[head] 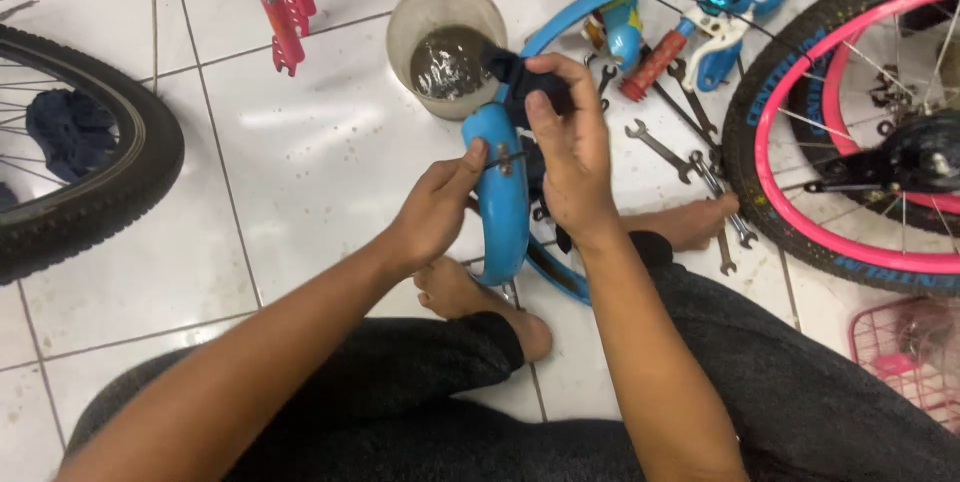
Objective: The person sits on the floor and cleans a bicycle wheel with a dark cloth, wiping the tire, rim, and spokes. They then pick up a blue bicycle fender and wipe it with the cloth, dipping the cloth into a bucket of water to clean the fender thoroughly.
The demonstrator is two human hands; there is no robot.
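A curved blue bicycle mudguard (502, 204) stands upright in front of me, over my bare feet. My left hand (437, 204) pinches its left edge beside a small metal bracket (505, 158). A dark rag (520, 77) is pressed against the mudguard's top, and my right hand (570, 147) grips it there. A round plastic tub (447, 46) with dark liquid sits just behind the mudguard.
A pink-rimmed wheel with a black tyre (860, 132) lies at right, a black tyre (85, 157) at left. Several spanners (690, 147) lie on the white tiles. A blue bicycle frame (640, 12), a pink fork (282, 2) and a pink basket (910, 352) lie around.
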